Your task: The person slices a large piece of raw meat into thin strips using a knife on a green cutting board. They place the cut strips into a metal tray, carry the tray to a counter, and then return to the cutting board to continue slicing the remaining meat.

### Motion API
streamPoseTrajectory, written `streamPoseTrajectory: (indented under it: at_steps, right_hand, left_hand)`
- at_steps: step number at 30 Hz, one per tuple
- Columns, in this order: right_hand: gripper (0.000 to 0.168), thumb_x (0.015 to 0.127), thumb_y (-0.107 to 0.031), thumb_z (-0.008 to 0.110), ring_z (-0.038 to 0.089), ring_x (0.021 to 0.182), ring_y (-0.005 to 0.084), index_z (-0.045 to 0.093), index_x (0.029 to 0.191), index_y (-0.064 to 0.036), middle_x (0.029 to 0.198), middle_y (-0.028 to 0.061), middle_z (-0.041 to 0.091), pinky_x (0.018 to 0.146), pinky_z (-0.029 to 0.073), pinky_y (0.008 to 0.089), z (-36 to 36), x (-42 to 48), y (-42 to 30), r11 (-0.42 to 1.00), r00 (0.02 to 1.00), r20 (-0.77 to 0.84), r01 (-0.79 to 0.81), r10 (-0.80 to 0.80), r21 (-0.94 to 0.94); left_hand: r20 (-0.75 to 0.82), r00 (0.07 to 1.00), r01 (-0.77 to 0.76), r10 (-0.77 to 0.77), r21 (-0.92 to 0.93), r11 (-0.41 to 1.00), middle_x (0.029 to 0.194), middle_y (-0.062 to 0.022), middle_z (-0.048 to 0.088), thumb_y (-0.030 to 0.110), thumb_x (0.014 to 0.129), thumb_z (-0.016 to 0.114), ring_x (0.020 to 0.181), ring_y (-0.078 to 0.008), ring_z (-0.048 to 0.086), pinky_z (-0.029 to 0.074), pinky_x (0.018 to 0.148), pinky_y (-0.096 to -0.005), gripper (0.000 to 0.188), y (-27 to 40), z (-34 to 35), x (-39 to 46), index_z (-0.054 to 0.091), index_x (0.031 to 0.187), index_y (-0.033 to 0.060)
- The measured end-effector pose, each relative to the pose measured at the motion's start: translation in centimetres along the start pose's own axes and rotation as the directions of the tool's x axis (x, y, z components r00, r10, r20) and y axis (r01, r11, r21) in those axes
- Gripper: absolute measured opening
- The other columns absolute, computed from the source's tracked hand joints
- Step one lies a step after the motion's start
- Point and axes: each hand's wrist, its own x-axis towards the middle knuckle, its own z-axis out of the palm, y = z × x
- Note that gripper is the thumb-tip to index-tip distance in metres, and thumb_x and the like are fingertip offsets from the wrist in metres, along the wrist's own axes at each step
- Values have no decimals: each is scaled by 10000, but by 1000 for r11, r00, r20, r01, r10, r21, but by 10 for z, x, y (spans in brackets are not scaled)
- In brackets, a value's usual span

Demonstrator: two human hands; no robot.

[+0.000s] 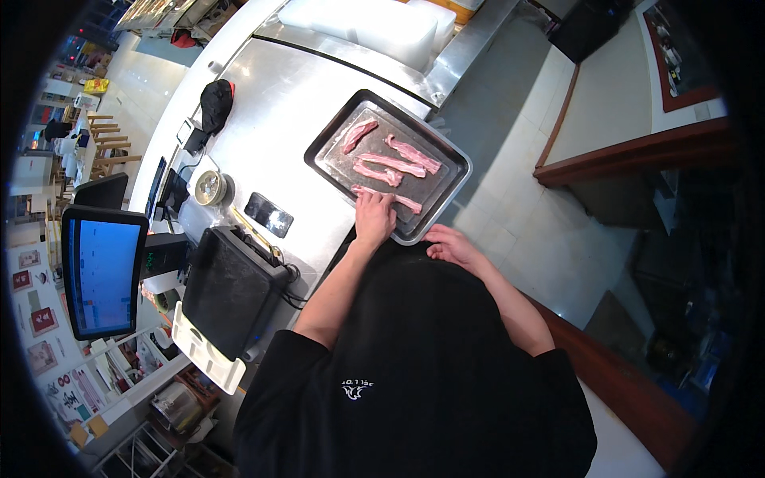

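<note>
Several strips of raw meat (412, 154) lie spread on a dark rectangular metal baking tray (442, 216). My left hand (375, 216) reaches over the tray's near edge, its fingertips on the nearest meat strip (408, 202); whether they grip it cannot be made out. By the tray's near right corner is my right hand (451, 245), fingers curled loosely, the tips close to the outer rim. Nothing shows in its palm. The tray rests on a stainless steel counter (281, 113), its right side at the counter's edge.
Left of the tray lie a smartphone (269, 214), a bowl (210, 187), a black cap (216, 106) and a black machine with cables (230, 287). A lit monitor (103, 273) stands farther left. White plastic containers (382, 30) are behind; tiled floor lies to the right.
</note>
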Motion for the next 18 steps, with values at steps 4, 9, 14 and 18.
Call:
streamPoseTrajectory:
  at_steps: [4,9,14,18]
  right_hand:
    - [212,1038,-166,648,676,789,152,634,1228,-75,1078,25,689,708,545,277,0,0,2,1000,999,-38,-19,19,2]
    - [234,1043,-155,635,680,806,154,627,1259,-64,1141,49,704,724,548,279,0,3,3,1000,1000,8,-5,5,15]
    - [243,1046,-146,627,681,810,153,624,1272,-57,1175,62,711,729,547,276,2,6,2,1000,1000,3,-10,9,9]
    - [255,1043,-140,628,679,803,149,620,1283,-54,1186,65,712,721,550,272,1,7,4,1000,1000,-6,-2,2,11]
  left_hand:
    - [-15,1000,1,-1,-1,1000,996,-103,687,121,791,713,1036,-320,610,461,959,-473,270,-2,4,-3,754,1057,109]
    - [1,1000,9,-9,5,1000,997,-104,686,118,792,714,1042,-319,609,461,972,-477,269,-5,2,-3,751,1059,111]
    - [-18,1000,1,-1,15,1000,993,-107,687,121,795,711,1029,-321,619,463,984,-482,273,-7,1,-2,749,1065,108]
    - [-14,1000,1,-1,8,1000,989,-109,690,123,796,709,1030,-323,621,462,991,-484,272,-5,0,-1,749,1064,104]
